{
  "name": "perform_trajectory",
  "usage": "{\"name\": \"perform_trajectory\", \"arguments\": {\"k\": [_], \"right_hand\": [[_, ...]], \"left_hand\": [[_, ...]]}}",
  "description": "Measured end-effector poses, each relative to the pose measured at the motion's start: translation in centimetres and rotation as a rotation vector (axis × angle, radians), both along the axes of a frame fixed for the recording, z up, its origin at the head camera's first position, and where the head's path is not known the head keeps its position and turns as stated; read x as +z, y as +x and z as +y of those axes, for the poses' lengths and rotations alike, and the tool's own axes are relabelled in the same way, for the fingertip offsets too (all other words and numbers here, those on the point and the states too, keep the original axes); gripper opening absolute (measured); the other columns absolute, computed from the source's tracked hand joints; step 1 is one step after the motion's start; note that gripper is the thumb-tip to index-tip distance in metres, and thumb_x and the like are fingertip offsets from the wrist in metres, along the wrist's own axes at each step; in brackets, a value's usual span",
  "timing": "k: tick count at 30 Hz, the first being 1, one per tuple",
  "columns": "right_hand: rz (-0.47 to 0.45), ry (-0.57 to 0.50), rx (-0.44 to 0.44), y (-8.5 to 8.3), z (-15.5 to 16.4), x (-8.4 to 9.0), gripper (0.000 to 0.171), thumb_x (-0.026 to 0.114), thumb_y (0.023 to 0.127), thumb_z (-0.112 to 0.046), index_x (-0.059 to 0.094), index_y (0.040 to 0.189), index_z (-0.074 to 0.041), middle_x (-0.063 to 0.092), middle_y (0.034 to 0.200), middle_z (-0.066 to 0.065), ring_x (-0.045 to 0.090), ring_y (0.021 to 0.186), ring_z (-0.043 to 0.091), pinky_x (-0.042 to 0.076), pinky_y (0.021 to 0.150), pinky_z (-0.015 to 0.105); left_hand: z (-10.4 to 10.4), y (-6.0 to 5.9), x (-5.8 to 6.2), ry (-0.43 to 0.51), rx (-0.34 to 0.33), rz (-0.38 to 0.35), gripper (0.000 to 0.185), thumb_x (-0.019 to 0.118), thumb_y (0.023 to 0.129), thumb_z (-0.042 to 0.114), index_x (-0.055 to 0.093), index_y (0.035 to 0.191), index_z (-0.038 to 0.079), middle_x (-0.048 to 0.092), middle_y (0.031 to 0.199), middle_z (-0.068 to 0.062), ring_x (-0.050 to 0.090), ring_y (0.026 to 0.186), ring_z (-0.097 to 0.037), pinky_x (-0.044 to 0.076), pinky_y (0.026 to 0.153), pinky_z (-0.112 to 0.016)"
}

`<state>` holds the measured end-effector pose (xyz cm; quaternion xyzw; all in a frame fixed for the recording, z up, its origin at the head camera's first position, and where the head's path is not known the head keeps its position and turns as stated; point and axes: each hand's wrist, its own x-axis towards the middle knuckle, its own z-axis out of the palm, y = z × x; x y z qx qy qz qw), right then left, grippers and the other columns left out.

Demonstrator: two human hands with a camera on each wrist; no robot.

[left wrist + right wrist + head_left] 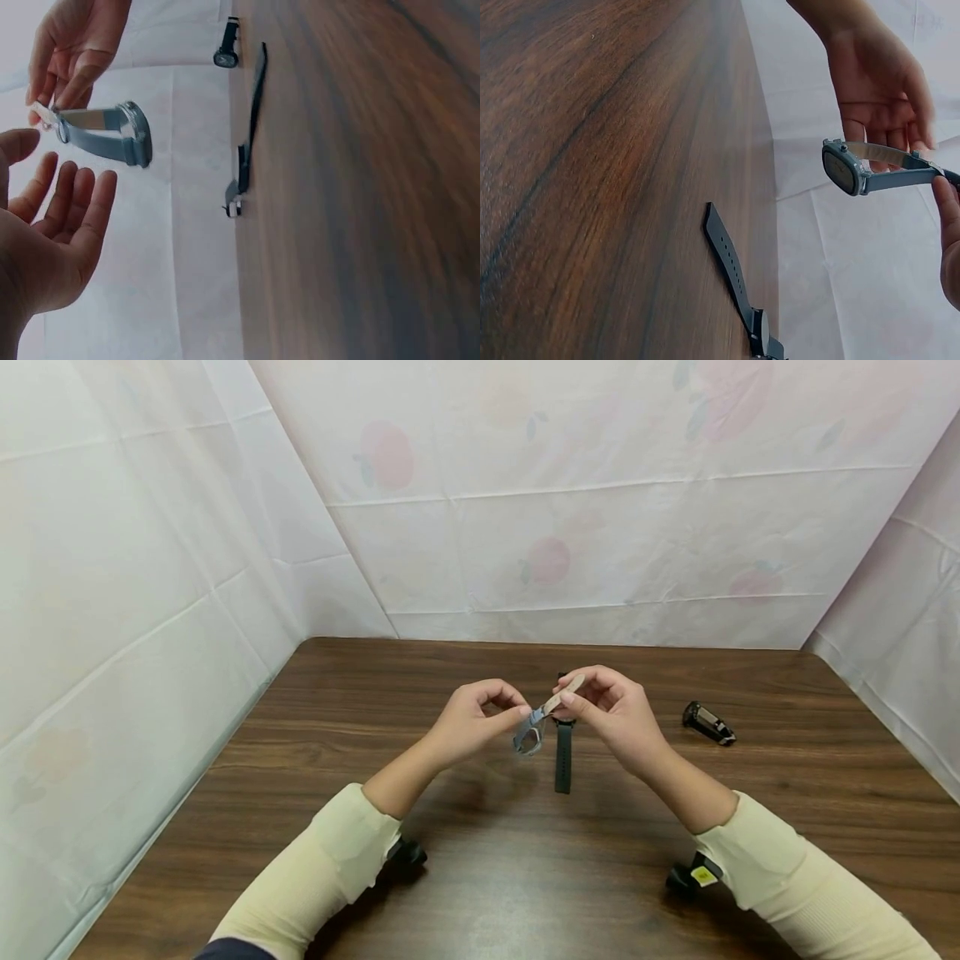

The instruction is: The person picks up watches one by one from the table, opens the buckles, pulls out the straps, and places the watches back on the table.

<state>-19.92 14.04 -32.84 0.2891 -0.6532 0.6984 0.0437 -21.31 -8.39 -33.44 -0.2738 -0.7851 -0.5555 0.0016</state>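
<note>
A wristwatch with a blue-grey strap hangs in the air between the hands, its strap looped and pale on the inside. My right hand pinches the strap's pale free end between thumb and fingers. At the buckle side, the fingertips of my left hand come right up to the strap. In the left wrist view, that left hand has spread, relaxed fingers, with a gap between thumb and fingers. The watch case dangles lowest, facing away from the hands.
A black-strapped watch lies flat on the wooden table beneath the hands, partly covered by the right one. Farther right lies another dark watch. White printed curtains enclose the table's back and sides.
</note>
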Motion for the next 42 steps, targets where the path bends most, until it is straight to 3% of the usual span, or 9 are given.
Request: {"name": "perform_trajectory", "arguments": {"k": [3, 7, 9, 13, 16, 19, 23, 33, 42], "right_hand": [[0.004, 0.008, 0.003, 0.05, -0.12, 0.01, 0.017, 0.061, 0.094, 0.002, 0.059, 0.109, 0.010, 0.064, 0.101, 0.015, 0.065, 0.087, 0.023, 0.058, 0.079, 0.041], [0.016, 0.025, 0.005, 0.11, -0.30, 0.00, 0.017, 0.061, 0.094, 0.001, 0.060, 0.110, 0.009, 0.063, 0.101, 0.015, 0.064, 0.087, 0.022, 0.058, 0.078, 0.037], [0.022, 0.031, 0.004, 0.11, -0.32, 0.00, 0.018, 0.061, 0.094, 0.001, 0.059, 0.110, 0.010, 0.063, 0.101, 0.015, 0.065, 0.087, 0.022, 0.058, 0.078, 0.037], [0.024, 0.033, -0.004, 0.10, -0.20, 0.00, 0.016, 0.061, 0.095, 0.001, 0.060, 0.109, 0.010, 0.063, 0.101, 0.019, 0.065, 0.088, 0.022, 0.058, 0.078, 0.038], [0.020, 0.041, -0.008, 0.13, -0.11, 0.06, 0.017, 0.061, 0.095, 0.001, 0.060, 0.109, 0.010, 0.062, 0.102, 0.024, 0.065, 0.089, 0.022, 0.058, 0.078, 0.037], [0.019, 0.068, -0.016, 0.14, -0.01, 0.10, 0.018, 0.061, 0.095, 0.001, 0.059, 0.110, 0.011, 0.062, 0.104, 0.023, 0.064, 0.089, 0.022, 0.058, 0.079, 0.036], [0.011, 0.121, -0.026, 0.13, 0.20, 0.10, 0.018, 0.062, 0.095, -0.002, 0.060, 0.110, 0.007, 0.064, 0.106, 0.015, 0.064, 0.089, 0.022, 0.058, 0.079, 0.037], [-0.004, 0.175, 0.008, 0.14, 0.34, 0.04, 0.017, 0.062, 0.096, -0.004, 0.061, 0.110, 0.004, 0.062, 0.110, 0.019, 0.064, 0.090, 0.031, 0.059, 0.077, 0.036], [-0.013, 0.156, -0.022, 0.08, 0.39, 0.50, 0.014, 0.063, 0.095, -0.005, 0.060, 0.103, 0.006, 0.062, 0.109, 0.022, 0.066, 0.089, 0.031, 0.059, 0.077, 0.037]], "left_hand": [[0.54, -0.06, 0.24, 0.006, 0.010, -0.034, 0.018, 0.067, 0.094, 0.022, 0.068, 0.094, 0.004, 0.066, 0.086, -0.004, 0.062, 0.077, -0.025, 0.056, 0.070, -0.045], [0.99, -0.20, 0.43, -0.016, 0.006, -0.082, 0.019, 0.067, 0.094, 0.022, 0.069, 0.093, 0.003, 0.065, 0.081, -0.003, 0.057, 0.072, -0.020, 0.051, 0.063, -0.033], [0.99, -0.25, 0.55, -0.007, -0.010, -0.112, 0.017, 0.067, 0.093, 0.019, 0.070, 0.093, 0.002, 0.065, 0.081, -0.003, 0.056, 0.071, -0.015, 0.052, 0.066, -0.035], [0.89, -0.39, 0.71, 0.054, -0.059, -0.203, 0.013, 0.065, 0.092, 0.009, 0.069, 0.094, -0.003, 0.066, 0.084, -0.005, 0.058, 0.075, -0.013, 0.054, 0.080, -0.051], [0.86, -0.49, 0.69, 0.079, -0.085, -0.249, 0.012, 0.065, 0.091, 0.005, 0.069, 0.096, -0.005, 0.066, 0.084, -0.005, 0.060, 0.077, -0.013, 0.056, 0.079, -0.044], [0.81, -0.49, 0.70, 0.077, -0.103, -0.262, 0.012, 0.066, 0.091, 0.004, 0.069, 0.099, -0.005, 0.067, 0.084, -0.005, 0.060, 0.077, -0.014, 0.054, 0.072, -0.030], [0.77, -0.36, 0.90, 0.069, -0.115, -0.277, 0.014, 0.066, 0.091, 0.004, 0.069, 0.102, -0.005, 0.068, 0.087, -0.007, 0.060, 0.078, -0.016, 0.052, 0.070, -0.027], [0.80, -0.35, 0.81, 0.115, -0.113, -0.362, 0.016, 0.067, 0.092, 0.007, 0.068, 0.104, -0.004, 0.066, 0.091, -0.008, 0.060, 0.084, -0.016, 0.054, 0.076, -0.029], [0.68, -0.42, 0.60, 0.121, -0.100, -0.350, 0.017, 0.065, 0.093, 0.008, 0.066, 0.105, -0.005, 0.066, 0.091, -0.006, 0.061, 0.084, -0.016, 0.055, 0.079, -0.032]]}}
